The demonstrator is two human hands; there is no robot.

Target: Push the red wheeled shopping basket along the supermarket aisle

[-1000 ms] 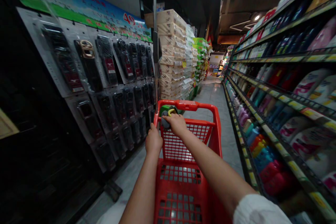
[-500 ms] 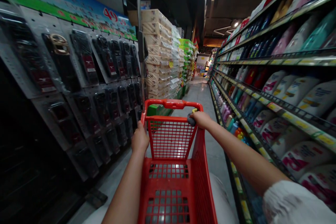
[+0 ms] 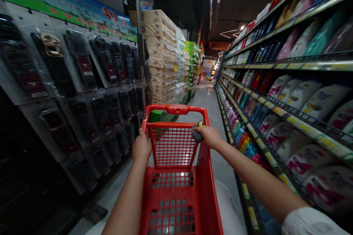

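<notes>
A red plastic shopping cart [image 3: 172, 194] with grid walls and a grid floor stands in front of me, with nothing lying on its visible floor. My left hand [image 3: 141, 147] is closed around the cart's left upper rim. At the right rim, just below the red handle bar [image 3: 178, 109], is my right hand [image 3: 211, 136]. Its fingers are closed on a small grey and yellow object [image 3: 196, 133], whose kind I cannot make out. That object sits at the inner right corner of the cart, against the grid back panel.
Packaged belts [image 3: 82, 57] hang on a rack at the left beside a metal pole [image 3: 139, 11]. Stacked wrapped packs [image 3: 158, 55] stand behind it. Shelves of bottles [image 3: 300, 93] line the right side. A grey floor aisle [image 3: 204, 93] runs ahead between them.
The view has swung slightly right, so the cart and racks sit further left. My right hand is a little lower against the cart with the grey and yellow object. The left hand keeps its grip.
</notes>
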